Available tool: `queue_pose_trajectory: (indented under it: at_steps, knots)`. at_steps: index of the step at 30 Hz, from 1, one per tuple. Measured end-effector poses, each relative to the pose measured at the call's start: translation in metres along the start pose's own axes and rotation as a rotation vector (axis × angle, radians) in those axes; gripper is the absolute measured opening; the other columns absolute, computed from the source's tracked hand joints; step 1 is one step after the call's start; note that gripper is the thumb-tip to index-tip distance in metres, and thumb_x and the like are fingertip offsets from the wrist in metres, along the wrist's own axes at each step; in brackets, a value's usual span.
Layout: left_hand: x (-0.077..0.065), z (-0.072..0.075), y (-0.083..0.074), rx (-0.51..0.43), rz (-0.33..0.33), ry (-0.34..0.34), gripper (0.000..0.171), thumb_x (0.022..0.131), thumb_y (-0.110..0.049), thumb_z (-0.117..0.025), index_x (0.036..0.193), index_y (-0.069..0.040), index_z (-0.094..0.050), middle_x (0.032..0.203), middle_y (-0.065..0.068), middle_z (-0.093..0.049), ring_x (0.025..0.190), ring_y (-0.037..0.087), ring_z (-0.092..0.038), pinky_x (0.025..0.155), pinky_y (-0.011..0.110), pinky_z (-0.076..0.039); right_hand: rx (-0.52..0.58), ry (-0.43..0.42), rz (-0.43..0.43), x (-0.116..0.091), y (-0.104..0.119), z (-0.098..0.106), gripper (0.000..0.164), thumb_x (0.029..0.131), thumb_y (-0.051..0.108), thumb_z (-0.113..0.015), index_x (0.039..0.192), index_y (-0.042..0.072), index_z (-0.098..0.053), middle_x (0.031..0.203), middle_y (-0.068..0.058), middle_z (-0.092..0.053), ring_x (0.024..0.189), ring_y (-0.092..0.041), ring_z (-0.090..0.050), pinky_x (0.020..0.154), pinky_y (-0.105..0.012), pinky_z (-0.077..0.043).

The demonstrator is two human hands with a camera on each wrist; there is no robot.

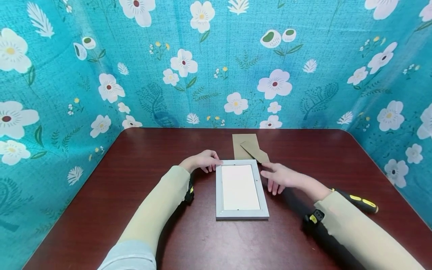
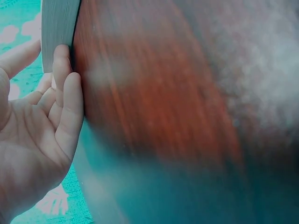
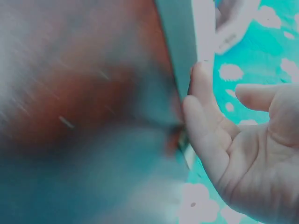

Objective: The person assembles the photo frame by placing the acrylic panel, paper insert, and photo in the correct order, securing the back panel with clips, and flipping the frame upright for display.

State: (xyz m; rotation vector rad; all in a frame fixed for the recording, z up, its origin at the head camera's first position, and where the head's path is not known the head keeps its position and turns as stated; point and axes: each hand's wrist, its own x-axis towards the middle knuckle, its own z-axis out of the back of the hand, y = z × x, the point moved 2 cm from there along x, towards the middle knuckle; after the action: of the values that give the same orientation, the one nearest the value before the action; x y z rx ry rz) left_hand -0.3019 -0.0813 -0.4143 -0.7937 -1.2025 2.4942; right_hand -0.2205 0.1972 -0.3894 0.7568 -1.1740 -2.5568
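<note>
A light grey picture frame [image 1: 242, 216] lies on the table, with a white sheet [image 1: 240, 187] inside its border. My left hand [image 1: 204, 161] holds its far left corner. In the left wrist view, the thumb of that hand [image 2: 35, 135] lies against the frame's face and curled fingers touch its side [image 2: 58, 28]. At the right edge is my right hand [image 1: 281, 176], fingers loosely bent and thumb held apart. The right wrist view puts its fingertips [image 3: 194, 105] at the frame's side, though whether they touch is hard to tell.
Behind the frame lies a brown backing board [image 1: 239, 144] with an angled brown strip [image 1: 254, 150] on it. A black and yellow screwdriver handle [image 1: 362, 202] shows beside my right forearm. The dark red table [image 1: 152, 146] meets a flowered blue curtain [image 1: 216, 82] at its far edge.
</note>
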Motion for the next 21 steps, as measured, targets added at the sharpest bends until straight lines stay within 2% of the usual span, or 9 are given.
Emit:
queue_pose_trajectory:
  at_steps: [3,6,10,14,17,21]
  knots:
    - [0.0,0.0,-0.001,0.006,0.007,0.0,0.023,0.096,-0.027,-0.062,0.099,-0.005,-0.056,0.078,0.009,-0.06,0.065,0.018,-0.054,0.061,0.03,-0.052,-0.037,-0.076,0.036,0.002,0.005,0.019,0.054,0.105,0.016,-0.042,0.146,-0.012,-0.021,0.068,-0.013,-0.064,0.057,-0.026,-0.064,0.054,-0.038,-0.053]
    - [0.001,0.0,0.0,0.007,0.01,-0.004,0.024,0.096,-0.028,-0.062,0.099,-0.006,-0.056,0.078,0.009,-0.06,0.065,0.019,-0.054,0.062,0.031,-0.052,-0.113,-0.174,0.078,0.005,0.009,0.036,0.049,0.104,0.016,-0.044,0.142,-0.012,-0.031,0.078,-0.016,-0.064,0.069,-0.028,-0.064,0.06,-0.038,-0.054]
    - [0.001,-0.001,0.002,-0.001,0.007,-0.011,0.024,0.095,-0.029,-0.063,0.098,-0.006,-0.056,0.079,0.01,-0.061,0.066,0.019,-0.054,0.062,0.031,-0.051,-0.259,-0.292,0.13,0.013,0.013,0.05,0.046,0.103,0.017,-0.047,0.138,-0.011,-0.04,0.11,-0.026,-0.062,0.097,-0.038,-0.061,0.08,-0.047,-0.052]
    - [0.001,-0.002,0.002,0.004,0.004,-0.014,0.024,0.095,-0.029,-0.063,0.099,-0.006,-0.057,0.078,0.009,-0.061,0.065,0.019,-0.054,0.061,0.03,-0.051,-0.329,-0.347,0.152,0.025,0.016,0.054,0.045,0.102,0.018,-0.048,0.137,-0.011,-0.043,0.127,-0.03,-0.05,0.114,-0.042,-0.052,0.091,-0.053,-0.045]
    - [0.001,-0.002,0.001,0.01,0.005,-0.015,0.024,0.095,-0.029,-0.063,0.1,-0.005,-0.057,0.078,0.009,-0.061,0.066,0.019,-0.054,0.062,0.03,-0.051,-0.36,-0.361,0.159,0.037,0.016,0.051,0.046,0.101,0.016,-0.05,0.137,-0.012,-0.042,0.125,-0.031,-0.047,0.112,-0.042,-0.052,0.09,-0.052,-0.046]
    - [0.001,-0.001,0.001,0.012,0.008,-0.02,0.025,0.095,-0.029,-0.063,0.1,-0.006,-0.057,0.079,0.01,-0.061,0.067,0.019,-0.054,0.062,0.031,-0.052,-0.462,-0.393,0.134,0.053,0.016,0.047,0.051,0.1,0.018,-0.052,0.14,-0.01,-0.039,0.133,-0.033,-0.041,0.117,-0.043,-0.049,0.091,-0.055,-0.045]
